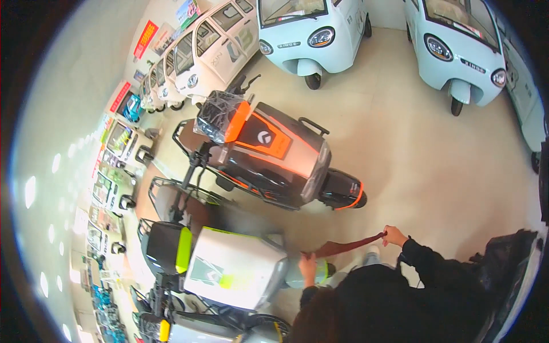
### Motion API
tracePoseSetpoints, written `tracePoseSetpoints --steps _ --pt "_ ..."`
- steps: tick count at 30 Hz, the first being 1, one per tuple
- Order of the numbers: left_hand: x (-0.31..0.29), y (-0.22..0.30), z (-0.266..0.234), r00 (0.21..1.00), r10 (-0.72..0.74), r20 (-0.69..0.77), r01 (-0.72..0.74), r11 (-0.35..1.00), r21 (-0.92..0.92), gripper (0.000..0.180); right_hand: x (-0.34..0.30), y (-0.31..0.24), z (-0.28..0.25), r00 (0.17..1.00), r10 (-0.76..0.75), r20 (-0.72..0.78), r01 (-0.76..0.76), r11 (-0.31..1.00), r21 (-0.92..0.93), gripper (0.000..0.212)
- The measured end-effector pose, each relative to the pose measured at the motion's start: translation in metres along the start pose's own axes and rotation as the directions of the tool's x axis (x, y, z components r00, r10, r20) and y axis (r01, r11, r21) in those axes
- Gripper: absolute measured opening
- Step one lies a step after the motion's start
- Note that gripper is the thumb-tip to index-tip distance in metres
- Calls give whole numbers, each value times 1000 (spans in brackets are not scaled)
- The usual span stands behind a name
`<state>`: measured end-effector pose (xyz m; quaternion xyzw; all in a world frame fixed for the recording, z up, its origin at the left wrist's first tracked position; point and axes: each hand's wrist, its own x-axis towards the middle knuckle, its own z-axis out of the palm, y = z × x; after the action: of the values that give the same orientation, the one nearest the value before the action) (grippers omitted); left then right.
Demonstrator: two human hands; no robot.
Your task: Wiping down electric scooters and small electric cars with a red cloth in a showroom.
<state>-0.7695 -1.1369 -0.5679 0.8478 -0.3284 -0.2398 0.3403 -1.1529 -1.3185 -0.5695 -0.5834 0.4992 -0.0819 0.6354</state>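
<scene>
- Dark jacket [389, 303] nearest the camera, its black sleeves reaching out to both hands, below the fingers.
- Dark red cloth [340, 248] between the fingers of the two hands, drawn out into a long, slim strip. Its colour is a deep maroon, turning browner toward the left fingers; it looks plain, though any weave is too small to make out.
- The strip is broader and looser near the left fingers and narrows to a thin, rope-like band at the right fingers. Its lower edge bows gently, so it hangs with a slight curve, apart from the floor [412, 154].
- Left hand [307, 268]: fingers closed on the near end of the cloth, with no gap that shows; their exact grip is too small to tell.
- Right hand [394, 235]: fingers curled shut around the other end, a little farther from the body than the left fingers.
- Just left of the left fingers, a pale scooter [237, 268] with lime-green trim; its front wheel cover reaches behind the left hand.
- Ahead and to the left of both sets of fingers, well apart from them, an orange and black scooter [280, 143] with clear wrap over its handlebar area.
- Far beyond the right fingers, a pale blue three-wheeler [463, 63]; another three-wheeler [309, 46] is to its left.
</scene>
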Motion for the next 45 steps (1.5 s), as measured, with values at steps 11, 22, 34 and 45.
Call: tracePoseSetpoints --steps 11,22,34,45 --pt "75 187 -7 998 -51 48 64 940 -336 33 14 -31 -12 880 -255 -401 331 934 133 21" --pt "185 210 -29 883 -305 -357 -42 706 -707 31 124 -191 -37 854 -366 -371 362 928 -82 20" --pt "364 280 -164 618 -245 -747 -573 511 -641 26 275 -548 33 518 -842 -153 757 534 -377 34" --pt "377 326 -93 547 -22 -837 -261 945 -195 53 378 -579 57 343 -924 -171 616 358 -702 66"
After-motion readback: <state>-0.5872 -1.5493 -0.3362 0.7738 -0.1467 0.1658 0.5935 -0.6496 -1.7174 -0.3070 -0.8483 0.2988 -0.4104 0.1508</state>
